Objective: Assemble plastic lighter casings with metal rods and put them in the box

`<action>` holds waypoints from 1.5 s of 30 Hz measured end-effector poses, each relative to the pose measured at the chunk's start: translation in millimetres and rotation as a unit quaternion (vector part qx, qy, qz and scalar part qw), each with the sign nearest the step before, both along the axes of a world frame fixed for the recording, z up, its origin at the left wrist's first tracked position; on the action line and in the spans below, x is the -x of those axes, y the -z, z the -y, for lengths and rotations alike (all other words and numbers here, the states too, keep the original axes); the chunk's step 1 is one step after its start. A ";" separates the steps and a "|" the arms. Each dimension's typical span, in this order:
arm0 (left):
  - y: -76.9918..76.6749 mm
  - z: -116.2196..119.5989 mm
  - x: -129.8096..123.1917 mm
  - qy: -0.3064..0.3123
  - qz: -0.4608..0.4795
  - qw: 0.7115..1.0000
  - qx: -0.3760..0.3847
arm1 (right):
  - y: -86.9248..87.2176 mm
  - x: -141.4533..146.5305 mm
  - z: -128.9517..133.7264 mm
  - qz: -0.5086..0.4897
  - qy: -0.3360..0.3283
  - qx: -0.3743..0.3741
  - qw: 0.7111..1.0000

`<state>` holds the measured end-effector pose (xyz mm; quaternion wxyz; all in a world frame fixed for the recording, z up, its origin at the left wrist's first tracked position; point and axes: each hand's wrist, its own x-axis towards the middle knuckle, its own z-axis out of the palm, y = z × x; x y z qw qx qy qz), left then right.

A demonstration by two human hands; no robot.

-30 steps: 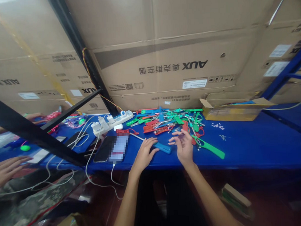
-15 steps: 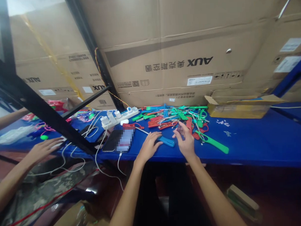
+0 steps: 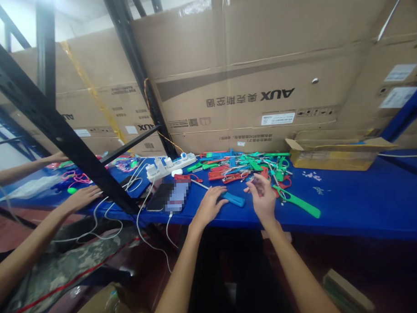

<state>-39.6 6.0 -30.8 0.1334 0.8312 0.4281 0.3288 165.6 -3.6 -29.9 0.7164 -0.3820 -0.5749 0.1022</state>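
A blue lighter-like tool [image 3: 234, 199] with a metal rod lies near the front of the blue table [image 3: 360, 206]. My left hand [image 3: 212, 204] rests over it, fingers curved around its middle. Just to the right, my right hand [image 3: 263, 198] is raised with its thumb and fingers pinched together; what lies between them is too small to make out. Behind both hands is a pile of red, blue and green tools [image 3: 253, 162]. A green-handled one [image 3: 301, 204] lies to the right of my right hand.
Left of my hands are a phone [image 3: 177, 196] on a cable and a white power strip [image 3: 173, 167]. An open cardboard box [image 3: 335, 159] stands at the back right, near small pale pieces [image 3: 311, 175]. Another person's hand [image 3: 83, 197] is beyond the black post [image 3: 92, 169].
The view has tilted up and shifted slightly left. My right hand has turned a little, its fingers still pinched. My left hand stays at the blue tool.
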 end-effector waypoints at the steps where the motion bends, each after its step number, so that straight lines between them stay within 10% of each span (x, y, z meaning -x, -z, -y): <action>1: 0.0 0.1 0.1 0.000 0.000 1.000 0.000 | -0.4 0.0 0.1 0.011 -0.001 -0.003 1.000; 21: 5.3 -0.3 3.5 -0.001 -0.004 1.000 0.015 | -25.9 -10.3 -9.4 0.158 -0.060 -0.006 0.986; 45: 0.5 5.9 1.9 -0.008 -0.040 0.999 -0.011 | -6.9 -7.5 2.0 0.135 -0.029 -0.034 0.990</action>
